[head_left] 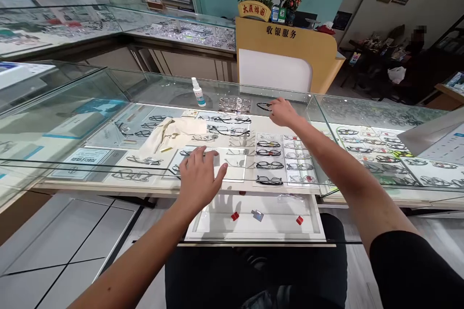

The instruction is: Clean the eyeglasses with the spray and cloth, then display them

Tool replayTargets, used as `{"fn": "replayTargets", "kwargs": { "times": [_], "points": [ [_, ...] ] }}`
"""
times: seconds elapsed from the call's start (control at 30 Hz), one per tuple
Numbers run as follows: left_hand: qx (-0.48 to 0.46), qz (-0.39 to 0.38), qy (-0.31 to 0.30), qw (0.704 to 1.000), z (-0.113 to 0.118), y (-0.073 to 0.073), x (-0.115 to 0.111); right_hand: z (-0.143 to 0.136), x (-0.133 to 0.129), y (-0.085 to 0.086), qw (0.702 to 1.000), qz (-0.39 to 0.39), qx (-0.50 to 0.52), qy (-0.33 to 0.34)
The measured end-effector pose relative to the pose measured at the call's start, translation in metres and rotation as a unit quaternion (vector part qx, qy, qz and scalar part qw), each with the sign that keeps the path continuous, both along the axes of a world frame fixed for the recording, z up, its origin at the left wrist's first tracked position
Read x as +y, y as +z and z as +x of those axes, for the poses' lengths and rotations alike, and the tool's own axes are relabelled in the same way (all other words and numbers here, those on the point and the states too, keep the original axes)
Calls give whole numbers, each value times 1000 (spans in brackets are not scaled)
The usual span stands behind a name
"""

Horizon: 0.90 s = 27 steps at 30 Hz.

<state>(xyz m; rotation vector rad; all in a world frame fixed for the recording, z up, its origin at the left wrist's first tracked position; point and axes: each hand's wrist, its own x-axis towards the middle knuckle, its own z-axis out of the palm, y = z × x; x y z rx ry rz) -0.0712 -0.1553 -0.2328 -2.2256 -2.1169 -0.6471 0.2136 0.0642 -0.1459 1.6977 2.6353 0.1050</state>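
My right hand [284, 112] reaches to the far side of the glass counter, its fingers closed on a dark pair of eyeglasses [263, 105]. Left of it stand a white spray bottle [198, 92] and a group of clear-looking eyeglass frames [235, 105]. Over the near part of the counter hovers my left hand [199, 176], fingers spread, with nothing in it; whether it touches the glass I cannot tell. Several dark-rimmed glasses [269, 165] lie in a column to its right. A cream cloth [174, 136] lies beyond it on the left.
Below the counter edge, a white drawer [213, 229] is pulled out, holding small red pieces [299, 220] and a grey piece [257, 215]. More glasses fill the right case [391, 159]. A wooden cashier desk [290, 50] with plants stands behind. Another person [416, 43] is at far right.
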Motion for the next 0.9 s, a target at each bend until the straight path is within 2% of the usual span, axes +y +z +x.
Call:
{"fn": "replayTargets", "kwargs": {
  "times": [0.07, 0.17, 0.3, 0.37, 0.47, 0.53, 0.63, 0.7, 0.77, 0.8, 0.83, 0.9],
  "points": [
    [2, 2, -1, 1000, 0, -1, 0, 3, 13, -10, 1000, -6, -3, -10],
    [5, 6, -2, 1000, 0, -2, 0, 1, 16, -17, 1000, -2, 4, -19],
    [4, 10, -4, 1000, 0, -2, 0, -3, 11, -17, 999, 4, 30, -24],
    [4, 7, -3, 1000, 0, -2, -1, -4, -1, -13, 998, 15, 49, -22],
    [5, 0, -4, 1000, 0, 0, -1, 1, -46, 2, 989, 12, 142, 36],
    [5, -2, -4, 1000, 1, 0, -2, 8, -96, 19, 959, -45, 238, 145],
    [2, -6, 0, 1000, 2, 1, -2, 21, -183, 45, 887, -245, 290, 263],
    [-1, -13, 2, 1000, 2, 1, -2, 28, -232, 52, 837, -380, 280, 277],
    [0, -18, 1, 1000, 2, 1, -2, 31, -265, 41, 806, -457, 263, 271],
    [0, -19, 0, 1000, 2, 1, -2, 31, -274, 28, 807, -462, 261, 258],
    [0, -19, -1, 1000, 2, 1, -2, 31, -279, 9, 821, -450, 258, 240],
    [-1, -18, -2, 1000, 2, 1, -1, 26, -276, -39, 871, -393, 224, 193]
  ]
}}
